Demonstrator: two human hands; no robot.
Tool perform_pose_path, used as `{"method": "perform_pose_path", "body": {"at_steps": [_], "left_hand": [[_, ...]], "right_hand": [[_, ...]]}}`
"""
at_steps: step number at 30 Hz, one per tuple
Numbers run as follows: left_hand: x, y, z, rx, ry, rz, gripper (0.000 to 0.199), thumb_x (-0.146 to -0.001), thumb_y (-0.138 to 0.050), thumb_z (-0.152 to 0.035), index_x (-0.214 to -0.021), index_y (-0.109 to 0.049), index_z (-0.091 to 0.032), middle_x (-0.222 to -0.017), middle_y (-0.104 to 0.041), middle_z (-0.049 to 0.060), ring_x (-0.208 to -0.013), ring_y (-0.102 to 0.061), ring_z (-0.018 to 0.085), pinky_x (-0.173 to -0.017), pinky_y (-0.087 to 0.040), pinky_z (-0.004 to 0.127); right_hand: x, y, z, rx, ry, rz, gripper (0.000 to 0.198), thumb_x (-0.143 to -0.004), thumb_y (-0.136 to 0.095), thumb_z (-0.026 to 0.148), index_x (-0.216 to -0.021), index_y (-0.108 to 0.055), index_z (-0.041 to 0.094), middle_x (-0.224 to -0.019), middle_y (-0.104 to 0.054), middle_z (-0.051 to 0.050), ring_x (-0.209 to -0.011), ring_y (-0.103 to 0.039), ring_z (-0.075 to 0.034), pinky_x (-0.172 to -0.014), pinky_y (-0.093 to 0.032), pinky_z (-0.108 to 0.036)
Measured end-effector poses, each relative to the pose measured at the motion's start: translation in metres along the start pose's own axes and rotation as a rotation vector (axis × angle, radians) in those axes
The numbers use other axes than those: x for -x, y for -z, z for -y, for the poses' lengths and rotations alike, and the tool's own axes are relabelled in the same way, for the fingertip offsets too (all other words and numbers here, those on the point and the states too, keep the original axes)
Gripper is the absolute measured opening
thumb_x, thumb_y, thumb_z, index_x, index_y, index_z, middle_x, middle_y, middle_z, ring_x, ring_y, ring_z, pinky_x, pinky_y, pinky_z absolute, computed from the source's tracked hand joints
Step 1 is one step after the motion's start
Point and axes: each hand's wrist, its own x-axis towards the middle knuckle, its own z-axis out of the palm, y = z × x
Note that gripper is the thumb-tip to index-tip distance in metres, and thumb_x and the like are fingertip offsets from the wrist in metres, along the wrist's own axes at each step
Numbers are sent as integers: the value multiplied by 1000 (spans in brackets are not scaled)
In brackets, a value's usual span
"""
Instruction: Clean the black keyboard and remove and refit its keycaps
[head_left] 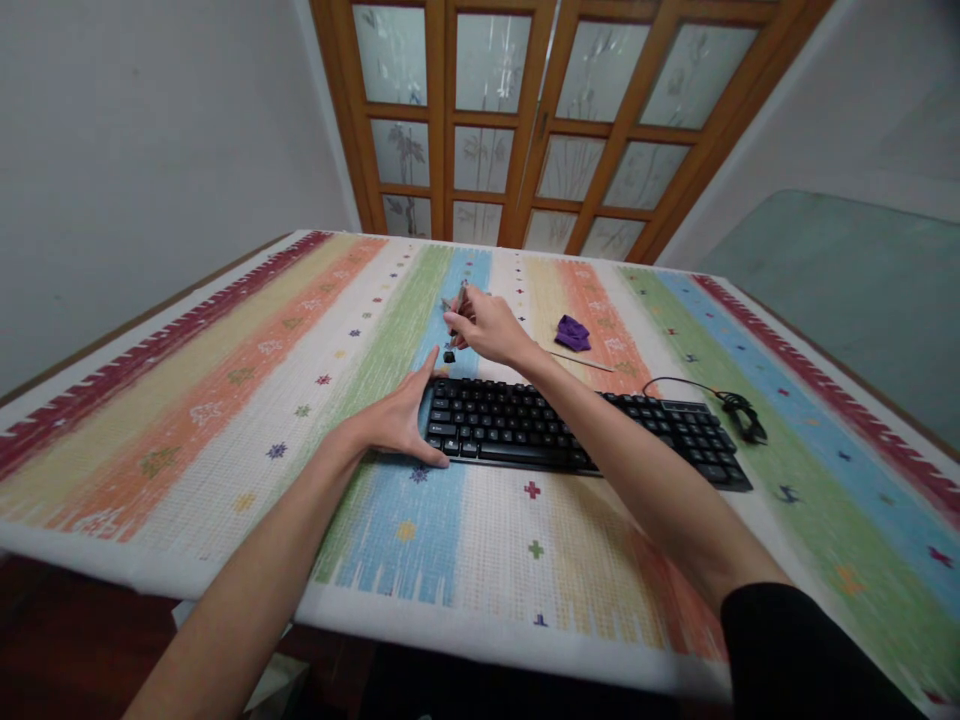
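A black computer keyboard point(517, 425) lies on the striped tablecloth. My left hand point(401, 415) braces its left end, the thumb along the near edge and the fingers at the far corner. Beyond the keyboard's far edge, my right hand point(484, 320) pinches a small thin metal tool point(460, 296); its exact kind is partly hidden by the fingers. Just below that hand is a small black keycap point(449, 356). Whether the tool touches the keycap, I cannot tell. My right forearm crosses over the keyboard and covers part of its keys.
A crumpled purple cloth point(572, 333) lies beyond the keyboard, with a thin stick-like rod point(583, 361) near it. The keyboard's black cable point(742, 415) is bundled at the right. Wooden doors with glass panes point(491, 150) stand behind the table.
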Motion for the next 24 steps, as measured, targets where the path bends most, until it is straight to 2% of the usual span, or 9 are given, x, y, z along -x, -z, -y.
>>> {"method": "perform_pose_path", "body": {"at_steps": [3, 5, 7, 9, 12, 14, 17, 20, 24], "left_hand": [[2, 2, 0, 27, 27, -1, 162, -47, -95, -55, -162, 14, -21, -157, -36, 25, -144, -36, 46, -119, -22, 65], [3, 4, -2, 63, 46, -5, 157, -48, -95, -54, -164, 6, -22, -159, -36, 24, -146, -35, 46, -120, -22, 64], [2, 6, -4, 127, 76, -21, 139, -58, -91, -55, -164, -7, -24, -158, -39, 22, -145, -38, 43, -120, -25, 61], [-1, 8, -7, 192, 120, -85, 112, -74, -80, -57, -162, -22, -21, -154, -46, 21, -141, -45, 40, -117, -32, 58], [-9, 7, -9, 222, 192, -279, 76, -87, -65, -57, -148, -47, -15, -144, -56, 20, -131, -55, 36, -110, -42, 53], [-14, 5, -7, 257, 234, -393, 61, -91, -61, -55, -136, -58, -14, -136, -62, 19, -124, -59, 33, -105, -46, 50], [-20, 3, 0, 436, 239, -466, 55, -87, -68, -53, -127, -62, -16, -128, -67, 16, -119, -62, 30, -94, -53, 43], [-21, 4, 4, 646, 194, -457, 58, -79, -79, -48, -125, -61, -19, -119, -71, 13, -115, -65, 28, -86, -55, 37], [-21, 5, 1, 811, 171, -467, 59, -72, -88, -41, -121, -63, -20, -99, -74, 7, -101, -69, 22, -82, -54, 31]], "right_hand": [[-3, 9, 0, -12, -6, 36, 18, -94, -62, 16, -85, -48, 21, -72, -65, 0, -60, -69, -16, -70, -62, -35], [1, 11, -3, -58, -26, 40, 17, -94, -61, 15, -86, -47, 21, -72, -66, 0, -59, -68, -14, -65, -62, -32], [5, 10, -9, -101, -35, 44, 17, -94, -61, 16, -87, -47, 21, -73, -67, 0, -59, -69, -14, -61, -61, -30], [8, 8, -14, -133, -25, 46, 16, -94, -62, 16, -87, -48, 21, -73, -67, -1, -62, -69, -14, -62, -62, -29], [11, 4, -17, -191, 21, 46, 16, -93, -63, 20, -88, -48, 21, -75, -67, -1, -65, -70, -14, -64, -63, -29], [11, 1, -15, -245, 60, 57, 17, -93, -65, 24, -89, -49, 21, -78, -67, -1, -68, -71, -14, -64, -64, -28], [12, -3, -9, -314, 119, 74, 16, -93, -65, 27, -93, -50, 21, -82, -68, -2, -74, -72, -15, -69, -65, -30], [14, -6, -4, -355, 154, 89, 18, -93, -65, 31, -96, -50, 21, -86, -69, -3, -77, -73, -16, -75, -65, -34], [15, -6, -1, -438, 153, 125, 21, -93, -65, 32, -97, -49, 21, -88, -69, -3, -80, -73, -16, -77, -65, -34]]}}
